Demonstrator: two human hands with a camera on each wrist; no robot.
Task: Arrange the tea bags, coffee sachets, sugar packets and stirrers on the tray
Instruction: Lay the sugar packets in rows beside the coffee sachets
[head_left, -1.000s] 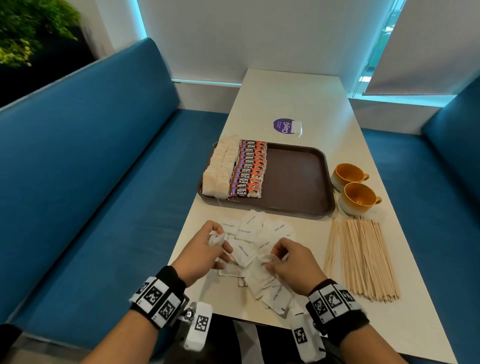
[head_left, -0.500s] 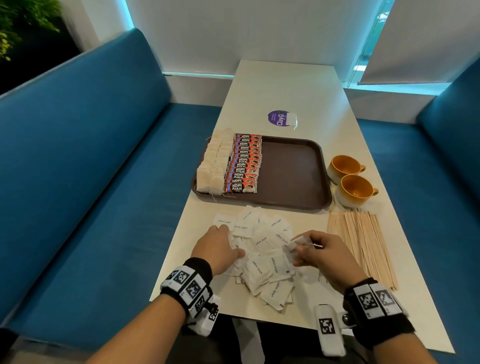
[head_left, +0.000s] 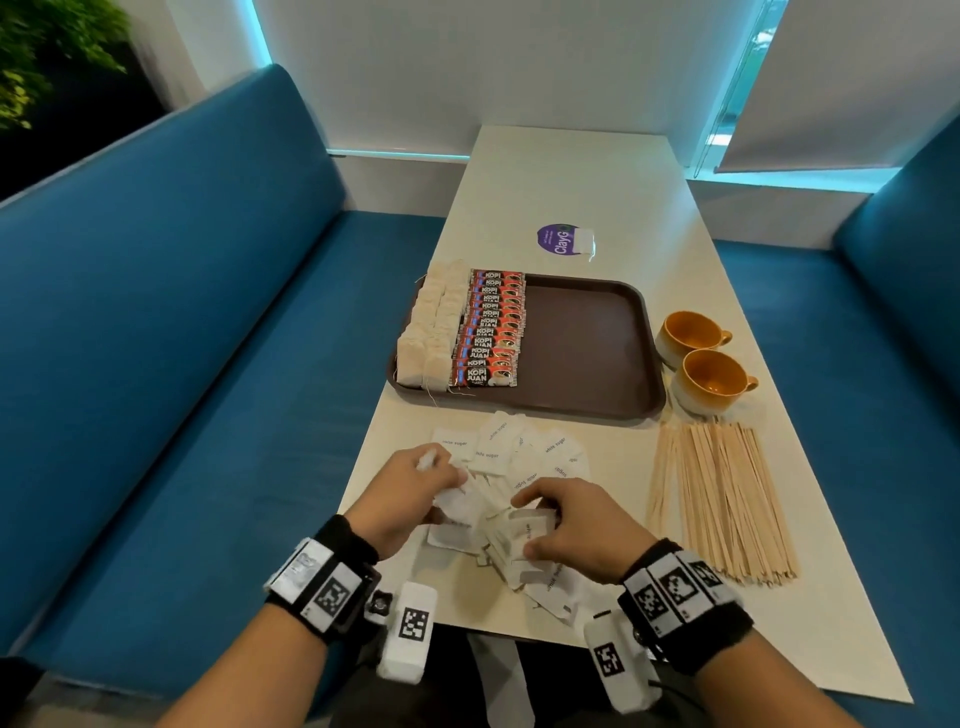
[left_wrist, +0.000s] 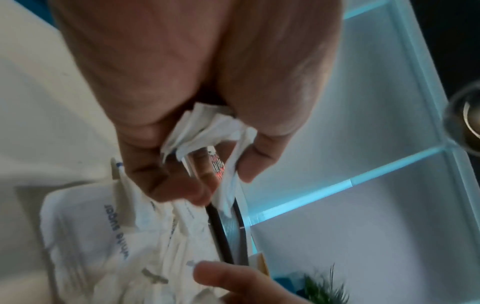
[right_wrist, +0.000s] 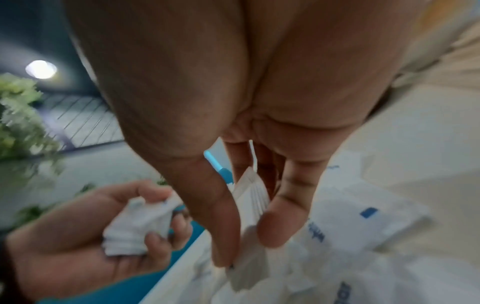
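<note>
The right hand (head_left: 574, 525) has come back from the right onto the sugar packets (head_left: 524, 467); the left hand (head_left: 410, 493) now grips a bunch.

Tea bags (head_left: 430, 332), coffee sachets (head_left: 489, 330) rowed on tray (head_left: 587, 343), sugar packets (head_left: 524, 457), stirrers (head_left: 722, 499) loose

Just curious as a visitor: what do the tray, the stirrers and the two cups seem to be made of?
Tray: probably plastic, dark brown, matte with a faint sheen and moulded rounded corners.
Stirrers: look like wood, pale and unfinished, thin flat sticks.
Cups: likely glazed ceramic, glossy orange inside, paler outside near the base, with thick rims and handles.
</note>
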